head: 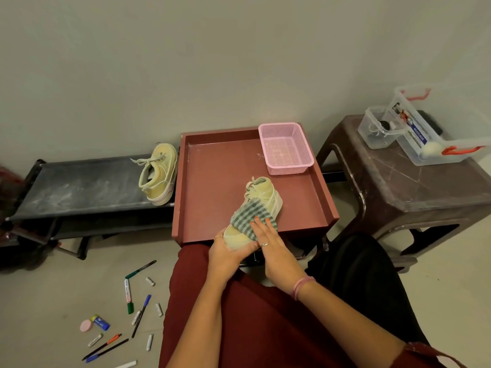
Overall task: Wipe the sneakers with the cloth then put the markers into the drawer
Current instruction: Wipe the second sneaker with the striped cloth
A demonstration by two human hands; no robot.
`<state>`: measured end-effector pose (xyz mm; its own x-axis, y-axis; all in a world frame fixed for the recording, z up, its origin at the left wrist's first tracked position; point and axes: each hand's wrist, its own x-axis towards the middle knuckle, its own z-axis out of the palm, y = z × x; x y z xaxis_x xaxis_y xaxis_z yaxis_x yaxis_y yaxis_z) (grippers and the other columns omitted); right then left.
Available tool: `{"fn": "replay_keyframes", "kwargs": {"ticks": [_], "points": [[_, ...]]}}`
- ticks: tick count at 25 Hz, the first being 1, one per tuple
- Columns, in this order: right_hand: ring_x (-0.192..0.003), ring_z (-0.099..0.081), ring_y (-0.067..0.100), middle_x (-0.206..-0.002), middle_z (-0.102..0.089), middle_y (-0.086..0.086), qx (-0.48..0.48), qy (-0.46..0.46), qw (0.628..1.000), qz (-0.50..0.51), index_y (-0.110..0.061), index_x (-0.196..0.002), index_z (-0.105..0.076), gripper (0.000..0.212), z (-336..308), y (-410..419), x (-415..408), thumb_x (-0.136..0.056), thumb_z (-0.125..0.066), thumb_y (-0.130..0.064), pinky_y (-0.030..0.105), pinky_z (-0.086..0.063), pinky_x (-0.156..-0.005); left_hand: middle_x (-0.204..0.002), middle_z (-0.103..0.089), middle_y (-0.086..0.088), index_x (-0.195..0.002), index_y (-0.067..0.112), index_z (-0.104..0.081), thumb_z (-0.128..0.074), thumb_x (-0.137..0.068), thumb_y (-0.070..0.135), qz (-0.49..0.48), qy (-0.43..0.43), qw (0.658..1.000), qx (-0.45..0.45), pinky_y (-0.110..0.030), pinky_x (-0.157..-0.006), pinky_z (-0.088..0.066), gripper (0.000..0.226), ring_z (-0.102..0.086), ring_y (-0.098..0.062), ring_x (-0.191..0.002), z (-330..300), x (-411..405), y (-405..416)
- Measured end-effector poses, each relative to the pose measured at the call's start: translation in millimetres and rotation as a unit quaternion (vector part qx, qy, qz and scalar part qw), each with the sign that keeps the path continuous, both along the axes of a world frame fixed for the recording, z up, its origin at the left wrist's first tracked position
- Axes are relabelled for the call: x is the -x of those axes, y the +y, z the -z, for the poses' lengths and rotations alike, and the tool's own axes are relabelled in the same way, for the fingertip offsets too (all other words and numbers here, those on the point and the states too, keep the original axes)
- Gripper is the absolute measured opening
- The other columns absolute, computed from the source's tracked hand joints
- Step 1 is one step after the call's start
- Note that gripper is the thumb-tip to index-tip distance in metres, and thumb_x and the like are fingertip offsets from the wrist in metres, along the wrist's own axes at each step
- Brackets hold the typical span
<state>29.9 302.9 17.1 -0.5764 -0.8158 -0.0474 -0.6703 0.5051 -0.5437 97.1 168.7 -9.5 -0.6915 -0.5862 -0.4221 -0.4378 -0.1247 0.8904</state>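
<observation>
At the near edge of the red tray [305, 216], the left hand [228, 252] grips a sneaker's [261, 197] toe while the right hand [268, 235] presses a checked cloth [248, 212] flat on top with straight fingers.

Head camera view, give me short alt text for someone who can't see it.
A person's right hand presses a green checked cloth onto a pale yellow sneaker in a red-brown drawer, while the left hand grips its toe. A second sneaker sits on a black rack; markers lie on the floor.
</observation>
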Motion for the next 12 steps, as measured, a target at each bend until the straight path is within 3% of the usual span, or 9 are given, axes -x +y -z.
{"fn": "replay_keyframes", "kwargs": {"ticks": [2,4,8,12], "points": [[-0.140,0.022,0.009,-0.154,0.019,-0.011,-0.015,0.030,0.999,0.000,-0.018,-0.150,0.009,0.094,9,6,18,-0.077,-0.036,0.020,0.017,-0.013,-0.112,-0.098,-0.073,0.009,-0.111,0.024,-0.066,-0.089,-0.052,0.046,0.000,0.002,1.000,0.015,-0.030,-0.082,-0.057,0.067,-0.069,-0.005,-0.090,-5,0,-1],[-0.142,0.020,0.010,-0.150,0.024,-0.015,-0.023,-0.017,0.998,0.050,-0.020,-0.149,0.013,0.095,12,3,40,-0.079,-0.036,0.021,0.018,-0.019,-0.111,-0.095,-0.073,0.010,-0.105,0.024,-0.068,-0.088,-0.058,0.039,-0.007,0.007,1.000,0.015,-0.027,-0.078,-0.056,0.053,-0.069,-0.005,-0.088,-10,0,-1],[-0.144,0.020,0.017,-0.153,0.026,-0.007,-0.017,-0.118,0.984,0.132,-0.016,-0.149,0.013,0.095,9,-16,54,-0.078,-0.036,0.024,0.024,-0.001,-0.114,-0.096,-0.072,0.011,-0.101,0.027,-0.066,-0.087,-0.061,0.041,-0.011,-0.004,1.000,0.026,-0.024,-0.073,-0.053,0.047,-0.067,-0.006,-0.087,-15,0,1],[-0.139,0.028,0.010,-0.150,0.026,-0.014,0.026,-0.078,0.996,0.039,-0.020,-0.148,0.013,0.094,8,-9,14,-0.078,-0.031,0.023,0.012,0.006,-0.109,-0.087,-0.072,0.010,-0.094,0.026,-0.068,-0.085,-0.063,0.040,-0.028,-0.010,0.999,0.038,-0.024,-0.065,-0.050,0.038,-0.066,-0.005,-0.076,-14,-1,0]]}}
